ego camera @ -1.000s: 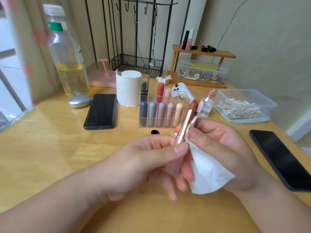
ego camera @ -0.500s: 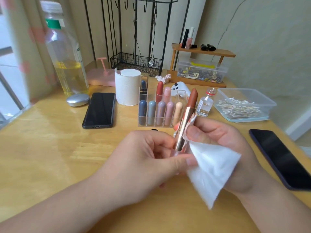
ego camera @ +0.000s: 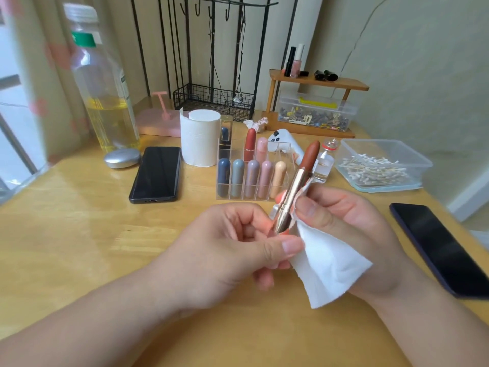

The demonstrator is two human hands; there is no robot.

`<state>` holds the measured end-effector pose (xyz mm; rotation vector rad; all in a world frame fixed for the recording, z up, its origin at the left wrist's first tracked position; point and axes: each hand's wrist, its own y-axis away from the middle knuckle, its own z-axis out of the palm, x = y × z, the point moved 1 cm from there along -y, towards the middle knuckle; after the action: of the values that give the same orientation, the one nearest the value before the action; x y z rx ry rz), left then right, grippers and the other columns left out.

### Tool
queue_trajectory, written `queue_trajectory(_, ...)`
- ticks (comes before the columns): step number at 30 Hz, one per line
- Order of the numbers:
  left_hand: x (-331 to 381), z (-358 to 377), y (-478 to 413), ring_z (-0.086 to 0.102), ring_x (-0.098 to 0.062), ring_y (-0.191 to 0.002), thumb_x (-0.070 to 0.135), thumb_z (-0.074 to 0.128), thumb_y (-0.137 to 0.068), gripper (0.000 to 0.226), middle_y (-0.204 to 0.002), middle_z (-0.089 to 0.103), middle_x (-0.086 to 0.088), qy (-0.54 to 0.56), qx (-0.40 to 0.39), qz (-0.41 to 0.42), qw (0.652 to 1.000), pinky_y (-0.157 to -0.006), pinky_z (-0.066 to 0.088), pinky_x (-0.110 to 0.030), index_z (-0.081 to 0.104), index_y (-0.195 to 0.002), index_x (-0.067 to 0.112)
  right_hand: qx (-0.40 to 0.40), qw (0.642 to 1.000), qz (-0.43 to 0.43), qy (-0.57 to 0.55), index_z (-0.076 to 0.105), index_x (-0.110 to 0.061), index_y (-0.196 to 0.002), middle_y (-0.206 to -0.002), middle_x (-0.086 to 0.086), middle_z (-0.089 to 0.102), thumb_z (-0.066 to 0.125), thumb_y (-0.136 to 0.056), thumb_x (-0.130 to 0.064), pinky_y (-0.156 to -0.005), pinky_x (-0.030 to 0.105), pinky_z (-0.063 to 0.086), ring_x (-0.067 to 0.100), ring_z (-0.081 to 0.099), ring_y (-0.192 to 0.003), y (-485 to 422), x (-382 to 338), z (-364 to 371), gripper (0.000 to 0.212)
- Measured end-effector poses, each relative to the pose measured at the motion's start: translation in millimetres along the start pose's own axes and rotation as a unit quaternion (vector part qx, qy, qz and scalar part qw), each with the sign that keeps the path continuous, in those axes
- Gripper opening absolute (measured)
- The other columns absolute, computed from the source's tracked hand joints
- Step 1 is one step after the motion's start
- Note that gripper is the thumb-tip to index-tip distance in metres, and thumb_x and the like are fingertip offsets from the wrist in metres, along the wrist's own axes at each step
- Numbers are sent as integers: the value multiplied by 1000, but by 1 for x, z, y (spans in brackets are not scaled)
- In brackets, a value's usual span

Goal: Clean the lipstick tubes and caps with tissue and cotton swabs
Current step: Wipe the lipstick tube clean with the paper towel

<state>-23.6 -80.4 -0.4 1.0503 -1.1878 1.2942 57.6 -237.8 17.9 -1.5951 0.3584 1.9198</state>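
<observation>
Head view: lipstick tube [ego camera: 292, 200] raised over the bench [ego camera: 79, 234], between both hands.
Left hand [ego camera: 232, 250]: curled, pinching the tube's base.
Tube handling: likely light, stiff, slick metal; bare bullet soft, smears easily; best gripped by the barrel.
Tissue [ego camera: 330, 263]: limp, partly round the barrel.
Right hand [ego camera: 344, 221]: pinching tissue against the barrel.

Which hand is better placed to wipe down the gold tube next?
Right. The right hand pinches the tissue against the lipstick tube, while the left hand grips its lower end, steadying it.
</observation>
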Motion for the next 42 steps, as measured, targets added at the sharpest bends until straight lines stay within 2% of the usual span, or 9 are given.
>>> queue_trajectory(5,-3,-1,1,53,-31,-60,34,87,-63,36,-65,53,-24,-35,51,24,998,-49,47,-33,56,-67,17,9,1000,10,-7,62,11,-103,-91,31,64,60,-88,-17,-72,46,55,43,63,-80,0,1,1,31)
queue_trajectory(9,1,1,1,55,-25,-58,30,73,-85,26,-72,65,-14,18,-63,-2,998,-56,48,-30,62,-79,7,-18,999,19,-27,63,5,-101,-79,29,62,68,-90,-22,-62,45,54,42,61,-66,-1,-1,3,30)
queue_trajectory(13,3,7,3,57,-24,-64,30,47,-99,33,-89,66,-22,167,-149,-47,974,-63,50,-32,66,-99,2,-44,992,39,-112,55,8,-103,-71,36,54,49,-97,-11,-57,52,53,32,56,-45,-4,-4,6,21)
queue_trajectory(18,0,4,1,52,-23,-60,29,44,-100,42,-76,63,-16,99,-143,-13,985,-65,44,-28,60,-86,-6,4,997,22,-78,60,6,-106,-74,30,60,60,-91,-14,-59,44,55,32,61,-45,-4,-4,5,25)
queue_trajectory(21,-1,1,-1,48,-24,-59,32,46,-100,39,-73,57,-22,35,-109,12,993,-65,40,-31,62,-78,5,107,994,-8,-2,59,-4,-91,-75,33,61,81,-78,-28,-61,52,49,37,61,-52,-5,2,-2,35)
queue_trajectory(24,-2,1,-2,47,-24,-60,32,48,-100,36,-75,57,-22,8,-88,30,996,-65,39,-32,63,-77,9,164,986,-29,26,57,-5,-85,-76,37,60,81,-74,-28,-60,71,40,40,57,-66,-7,6,-3,35)
queue_trajectory(32,0,3,-2,49,-18,-56,28,48,-99,33,-75,63,-10,-28,-61,62,996,-58,41,-14,60,-68,25,147,987,-59,-20,63,5,-94,-88,34,61,70,-85,-14,-72,67,43,34,60,-74,-6,9,-5,22)
queue_trajectory(39,-3,0,-3,47,-22,-56,35,52,-96,30,-72,59,-20,44,-71,31,996,-60,42,-27,69,-78,19,158,980,-112,52,73,-15,-86,-96,31,67,92,-61,-31,-87,74,47,39,63,-86,-7,6,-9,36)
queue_trajectory(42,-5,2,-2,46,-24,-56,34,51,-96,28,-74,62,-14,61,-88,20,994,-61,39,-34,71,-83,22,175,971,-142,85,74,-18,-84,-95,22,69,89,-65,-30,-75,56,57,39,62,-91,-5,4,-9,27)
